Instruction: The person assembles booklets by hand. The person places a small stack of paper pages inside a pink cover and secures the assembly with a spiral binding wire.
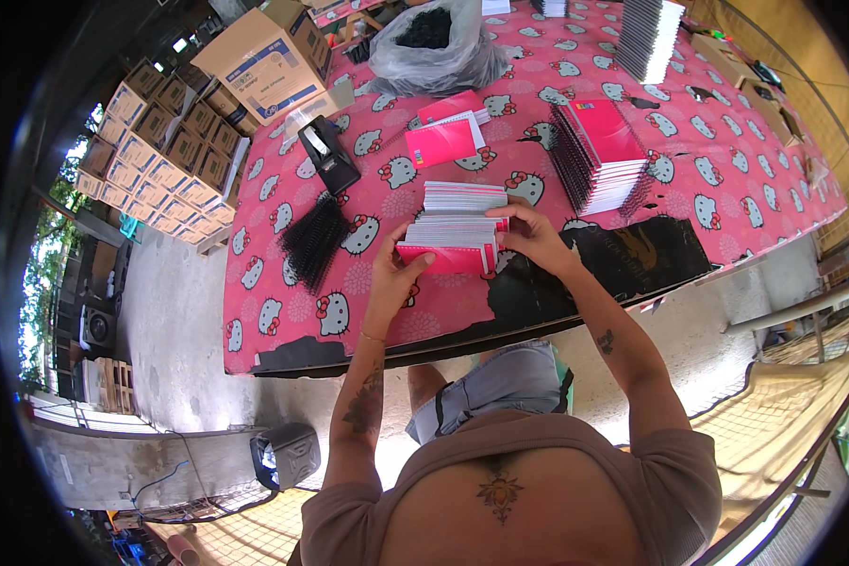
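Observation:
Near the table's front edge, both hands grip a thick block of unbound notebook pages with pink covers. Across its near left side lies my left hand, closed, the thumb on the pink front cover. My right hand is closed on the right end, its fingers curled over the edge. Just beyond, a second row of white pages stands against the block; whether it is joined to it I cannot tell. Black plastic binding coils lie to the left. Farther off rest loose pink-covered booklets.
A stack of spiral-bound pink notebooks stands to the right, with a taller stack behind. A black tape dispenser sits at left. At the back are a plastic bag of black coils and an open cardboard box.

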The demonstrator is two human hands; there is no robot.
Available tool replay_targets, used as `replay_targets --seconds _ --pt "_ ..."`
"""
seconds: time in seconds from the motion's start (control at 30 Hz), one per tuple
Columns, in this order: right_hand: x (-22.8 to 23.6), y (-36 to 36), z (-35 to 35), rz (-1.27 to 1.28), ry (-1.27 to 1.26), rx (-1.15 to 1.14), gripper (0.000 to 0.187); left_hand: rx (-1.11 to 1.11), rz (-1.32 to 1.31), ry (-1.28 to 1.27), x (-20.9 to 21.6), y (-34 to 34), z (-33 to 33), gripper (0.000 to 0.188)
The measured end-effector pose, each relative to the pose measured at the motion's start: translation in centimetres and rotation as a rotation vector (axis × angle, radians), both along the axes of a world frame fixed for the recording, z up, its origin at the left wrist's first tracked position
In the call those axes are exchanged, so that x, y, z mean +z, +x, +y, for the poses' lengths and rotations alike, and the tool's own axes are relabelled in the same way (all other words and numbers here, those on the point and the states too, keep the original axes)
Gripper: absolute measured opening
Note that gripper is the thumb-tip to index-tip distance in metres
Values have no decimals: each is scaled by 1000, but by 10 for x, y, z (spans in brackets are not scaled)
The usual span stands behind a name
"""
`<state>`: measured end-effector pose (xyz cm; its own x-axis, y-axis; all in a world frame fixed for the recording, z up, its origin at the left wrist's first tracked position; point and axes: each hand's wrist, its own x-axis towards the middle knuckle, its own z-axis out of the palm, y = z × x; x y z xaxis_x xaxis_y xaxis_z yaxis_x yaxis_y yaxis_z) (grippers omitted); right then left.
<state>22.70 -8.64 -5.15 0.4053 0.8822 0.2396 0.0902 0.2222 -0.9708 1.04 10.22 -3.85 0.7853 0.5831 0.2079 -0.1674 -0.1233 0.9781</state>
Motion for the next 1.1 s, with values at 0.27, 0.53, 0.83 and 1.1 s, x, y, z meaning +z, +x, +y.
replay_targets --seconds 0.27,0.53,0.83,1.1 --pt "-5 -7 7 -128 106 -94 42 5 -41 27 3 0 -11 60" --pt "-8 -7 10 -60 145 -61 36 32 -27 -40 3 -8 -7 49" --pt "2 -10 7 -106 91 -64 40 46 -29 -31 0 -18 11 51" --pt "-9 -14 12 -218 88 -187 59 67 -36 45 3 -10 -14 62"
